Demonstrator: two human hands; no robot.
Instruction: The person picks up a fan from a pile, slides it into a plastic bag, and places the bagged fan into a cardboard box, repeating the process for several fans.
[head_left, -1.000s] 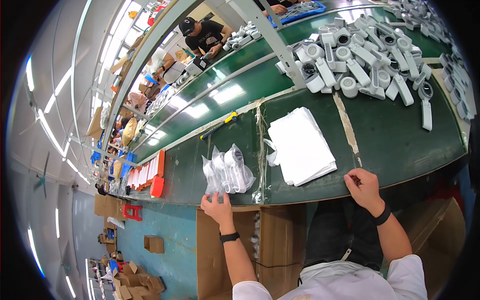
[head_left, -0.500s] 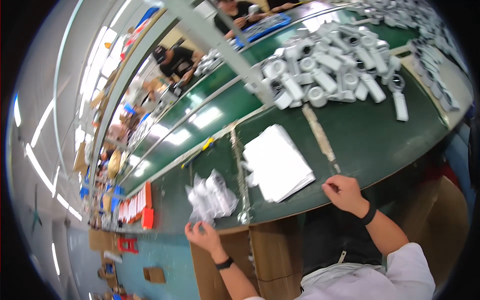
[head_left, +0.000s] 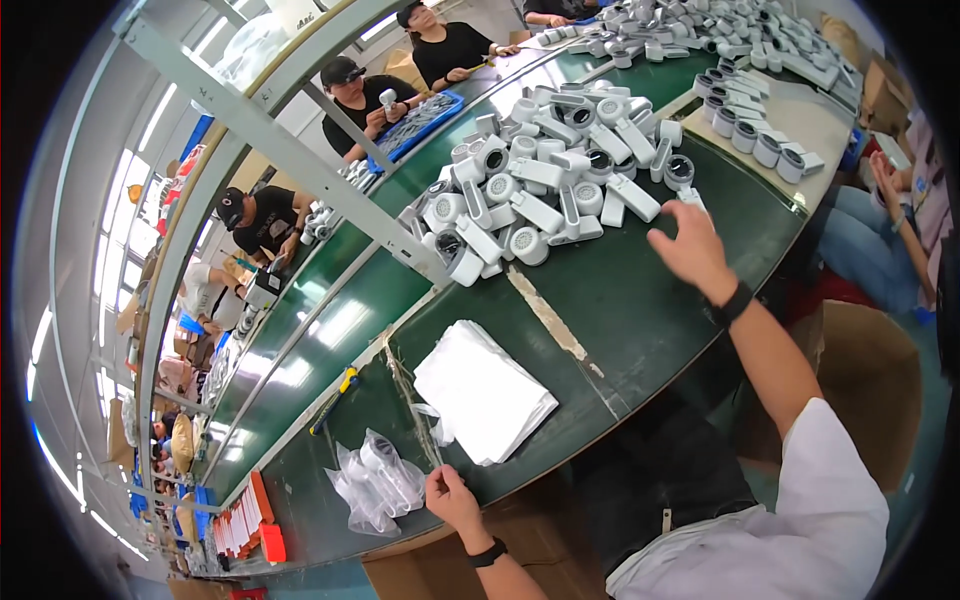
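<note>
My right hand (head_left: 692,252) is stretched over the table with thumb and fingers apart. Its fingertips overlap the handle of a white handheld fan (head_left: 679,170), a round-headed gadget at the near right side of a heap. Whether they touch it I cannot tell. The heap of similar white fans (head_left: 540,172) spreads to the left and beyond. My left hand (head_left: 455,503) is at the table's front edge with its fingers curled in, and nothing shows in them. Beside it lie clear plastic bags (head_left: 375,482) with white items inside. A stack of thin white sheets (head_left: 480,392) lies between my hands.
A yellow and black utility knife (head_left: 335,400) lies by the back rail. Orange boxes (head_left: 245,525) stand at far left. A metal frame post (head_left: 300,160) rises past the heap. Rowed fans stand on a pale board (head_left: 790,112) at right. Several people work across the line; another sits at right.
My right hand has moved forward to the heap and its fingers have spread. My left hand has come in beside the bags, its fingers more curled. The view has swung to the right.
</note>
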